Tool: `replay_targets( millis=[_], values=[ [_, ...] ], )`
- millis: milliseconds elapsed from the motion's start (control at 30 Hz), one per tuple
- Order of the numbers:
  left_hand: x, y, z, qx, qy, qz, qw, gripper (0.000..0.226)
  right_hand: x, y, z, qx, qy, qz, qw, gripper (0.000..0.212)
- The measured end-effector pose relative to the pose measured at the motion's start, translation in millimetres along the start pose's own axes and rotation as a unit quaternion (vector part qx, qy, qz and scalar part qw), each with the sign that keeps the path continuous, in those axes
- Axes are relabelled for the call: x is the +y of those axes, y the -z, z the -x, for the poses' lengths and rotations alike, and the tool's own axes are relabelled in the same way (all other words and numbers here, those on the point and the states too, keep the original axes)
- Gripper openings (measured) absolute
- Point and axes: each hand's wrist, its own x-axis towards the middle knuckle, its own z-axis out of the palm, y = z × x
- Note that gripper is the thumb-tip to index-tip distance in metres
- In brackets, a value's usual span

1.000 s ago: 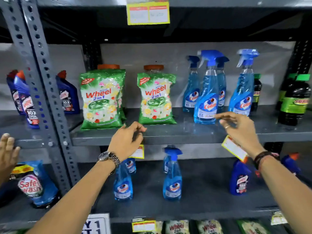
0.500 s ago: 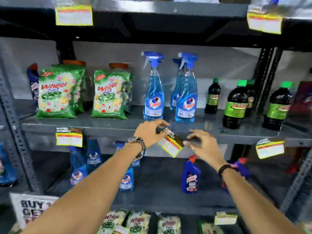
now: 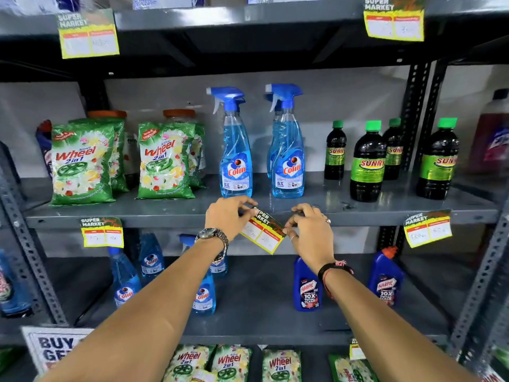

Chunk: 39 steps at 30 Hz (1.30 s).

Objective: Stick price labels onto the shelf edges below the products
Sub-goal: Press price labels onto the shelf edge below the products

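Observation:
A yellow, red and green price label (image 3: 263,232) hangs tilted against the grey shelf edge (image 3: 165,217), below two blue Colin spray bottles (image 3: 236,150). My left hand (image 3: 227,216) pinches its upper left corner. My right hand (image 3: 309,230) grips its right edge with thumb and fingers. Both hands sit at shelf-edge height. Two other labels are stuck on the same edge: one under the green Wheel packets (image 3: 102,232), one at the right under the Sunny bottles (image 3: 428,228).
Green Wheel detergent packets (image 3: 82,161) stand at the left, dark Sunny bottles (image 3: 367,164) at the right. The lower shelf holds Colin bottles (image 3: 125,277) and blue Harpic bottles (image 3: 307,285). Perforated uprights (image 3: 482,285) frame the bay. More labels hang from the top shelf (image 3: 394,22).
The view has shifted right along the shelf. The label came from my right hand alone into both hands and now lies closer to the shelf edge under the Colin bottles.

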Motion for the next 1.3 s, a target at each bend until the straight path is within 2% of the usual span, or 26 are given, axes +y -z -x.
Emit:
replay_targets(
  millis=[267, 433, 600, 833, 967, 1100, 1300],
  values=[
    [-1, -2, 1, 0.015, 0.004, -0.027, 1.0, 0.014, -13, 5, -10, -0.019, 0.022, 0.131, 0.991, 0.017],
    [-1, -2, 3, 0.016, -0.002, -0.006, 1.0, 0.013, -19, 18, -23, -0.019, 0.008, 0.113, 0.993, 0.018],
    [-6, -2, 13, 0.014, -0.016, 0.012, 1.0, 0.017, -13, 19, -18, -0.019, 0.033, 0.127, 0.991, 0.021],
    [-16, -8, 18, -0.035, -0.05, 0.018, 0.998, 0.014, -5, 14, -8, -0.048, 0.07, 0.142, 0.986, 0.026],
    [-17, -10, 19, -0.049, -0.058, 0.0, 0.997, 0.012, -1, 9, -8, -0.036, 0.076, 0.156, 0.984, 0.025],
    [-14, -7, 20, -0.018, -0.008, 0.026, 0.999, 0.007, -3, 8, -12, -0.017, 0.06, 0.124, 0.99, 0.022],
    [-7, -3, 16, 0.026, 0.019, -0.018, 0.999, 0.015, -3, 9, -17, -0.013, 0.045, 0.096, 0.994, 0.012]
  ],
)
